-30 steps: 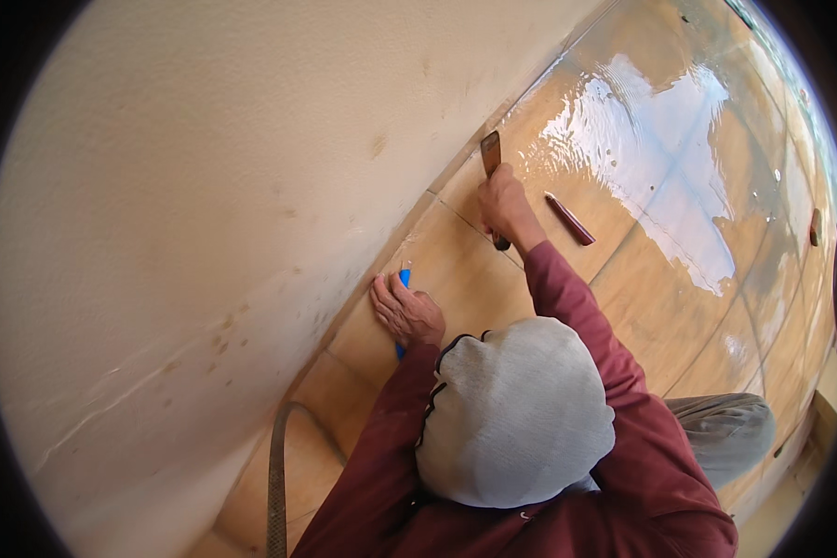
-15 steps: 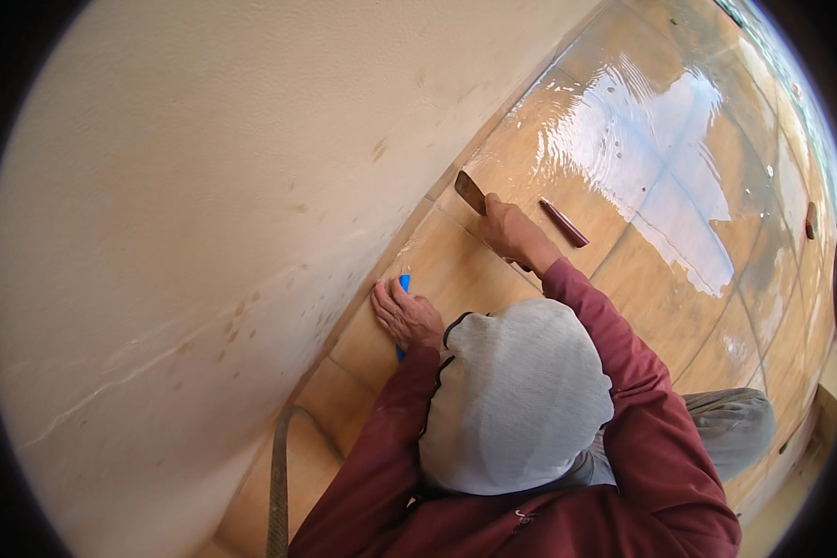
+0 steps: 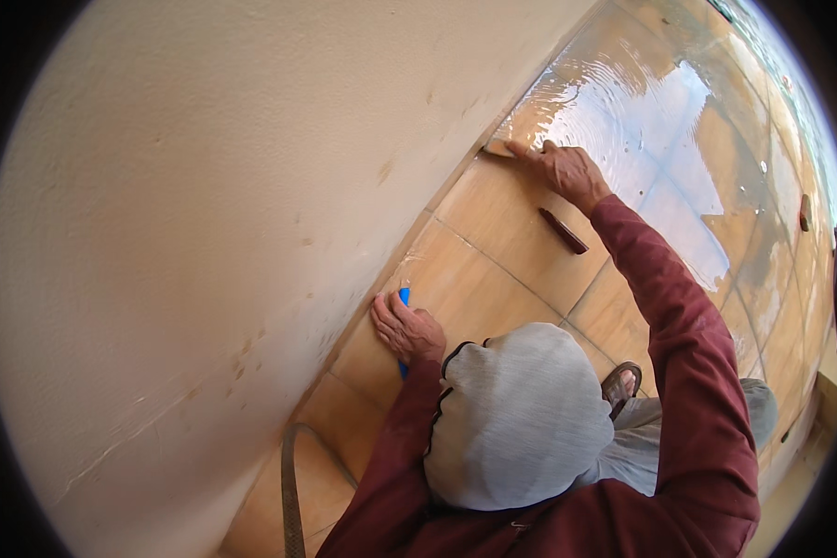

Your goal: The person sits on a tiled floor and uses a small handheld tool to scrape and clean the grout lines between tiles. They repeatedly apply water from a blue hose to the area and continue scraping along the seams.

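My right hand (image 3: 572, 172) is stretched out to the foot of the wall, closed around a flat-bladed scraper (image 3: 498, 148). The blade's tip meets the joint between wall and floor tiles, at the edge of a puddle. Nearer to me, my left hand (image 3: 409, 331) rests low on the tiles beside the wall. Its fingers curl over a slim blue thing (image 3: 404, 296), which shows only at its two ends, so I cannot make out its kind. On the tiles below my right hand lies a dark red, handle-like piece (image 3: 564, 231).
A cream wall (image 3: 205, 205) with brown stains runs diagonally along the left. Shallow water (image 3: 679, 158) covers tiles at the far right. A grey hose (image 3: 291, 484) curves by the wall at lower left. A grey cap (image 3: 521, 418) hides floor between my arms; a sandalled foot (image 3: 623, 383) stands right.
My right hand has moved up and right along the wall's foot with the scraper, turning the blade against the joint. My left hand stays on the blue thing. The sandalled foot now shows.
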Motion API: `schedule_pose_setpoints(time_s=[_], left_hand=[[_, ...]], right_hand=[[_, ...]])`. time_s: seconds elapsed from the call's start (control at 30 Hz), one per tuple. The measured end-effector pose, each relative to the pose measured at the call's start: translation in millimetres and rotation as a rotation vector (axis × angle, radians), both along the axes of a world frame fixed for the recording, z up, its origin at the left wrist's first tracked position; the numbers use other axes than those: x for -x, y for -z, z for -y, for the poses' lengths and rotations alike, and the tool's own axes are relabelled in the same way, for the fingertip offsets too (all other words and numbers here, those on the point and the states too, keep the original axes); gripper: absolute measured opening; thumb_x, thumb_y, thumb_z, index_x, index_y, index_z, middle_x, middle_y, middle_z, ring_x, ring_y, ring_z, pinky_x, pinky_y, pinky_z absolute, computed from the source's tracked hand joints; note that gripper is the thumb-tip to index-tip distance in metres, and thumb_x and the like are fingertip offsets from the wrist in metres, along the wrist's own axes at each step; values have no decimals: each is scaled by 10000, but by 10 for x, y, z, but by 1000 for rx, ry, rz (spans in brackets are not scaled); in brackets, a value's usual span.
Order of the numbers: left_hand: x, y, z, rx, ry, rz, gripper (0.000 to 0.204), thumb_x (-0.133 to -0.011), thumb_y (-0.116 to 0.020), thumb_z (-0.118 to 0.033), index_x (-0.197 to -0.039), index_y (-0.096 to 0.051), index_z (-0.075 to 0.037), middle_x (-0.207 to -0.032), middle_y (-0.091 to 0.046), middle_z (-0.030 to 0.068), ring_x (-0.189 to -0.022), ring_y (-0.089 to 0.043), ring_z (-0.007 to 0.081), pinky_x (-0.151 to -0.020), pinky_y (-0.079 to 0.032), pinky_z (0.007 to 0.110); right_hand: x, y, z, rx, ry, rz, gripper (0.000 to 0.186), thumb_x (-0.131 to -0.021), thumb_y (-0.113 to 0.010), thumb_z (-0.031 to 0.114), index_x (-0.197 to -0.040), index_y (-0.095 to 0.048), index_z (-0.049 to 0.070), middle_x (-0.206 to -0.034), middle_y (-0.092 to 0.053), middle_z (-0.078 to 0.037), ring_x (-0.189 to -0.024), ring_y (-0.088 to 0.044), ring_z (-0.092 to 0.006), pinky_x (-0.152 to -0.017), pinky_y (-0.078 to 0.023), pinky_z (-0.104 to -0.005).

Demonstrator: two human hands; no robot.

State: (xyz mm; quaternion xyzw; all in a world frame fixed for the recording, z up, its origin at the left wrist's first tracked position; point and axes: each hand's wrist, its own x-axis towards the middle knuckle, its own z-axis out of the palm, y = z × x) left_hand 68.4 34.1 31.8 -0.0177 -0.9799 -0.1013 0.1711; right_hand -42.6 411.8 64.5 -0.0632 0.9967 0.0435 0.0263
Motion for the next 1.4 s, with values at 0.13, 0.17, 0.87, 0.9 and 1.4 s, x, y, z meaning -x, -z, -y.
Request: schedule_pose_setpoints(time_s=[0.13,0.17,0.87,0.9,1.4], left_hand=[[15,-5,-89,25,-14,-26,477,-885,-619,1,-1352,-540,-59,-1422,-541,207,-1327,-549,414,-1070,-468,529],[37,-28,-13,62,-42,-43,465,-888,-617,7,-1343,-544,-59,-1414,-548,203,-1322,-553,409,-1067,-470,528],[22,353,41,116,-63,-207,333,-965,-504,3,-1279,-590,-70,-1332,-606,185,-1250,-597,397,-1016,-493,513],[32,355,78,124,-66,-213,332,-967,-503,2,-1279,-590,-70,-1332,-606,186,-1250,-597,397,-1015,-494,513],[92,424,15,93,6,-241,345,-958,-490,1,-1283,-586,-63,-1333,-604,195,-1249,-597,402,-1009,-499,524]], right_hand=[[111,-209,-723,-53,392,80,536,-1087,-464,174,-1604,-397,299,-933,-685,-148,-684,-735,-286,-578,-603,-386],[111,-241,-508,-12,303,54,513,-1083,-473,183,-1568,-436,348,-969,-679,-161,-679,-724,-276,-581,-596,-386],[690,185,-1655,1164,791,92,311,-1080,-469,274,-1265,-524,31,-832,-591,-81,-584,-649,-182,-455,-537,-343],[723,168,-1380,1258,735,131,266,-1085,-417,261,-1161,-502,21,-832,-584,-74,-559,-627,-161,-422,-492,-321],[618,269,-435,1440,748,249,278,-1058,-419,229,-955,-532,-4,-647,-574,-89,-468,-572,-203,-418,-473,-371]])
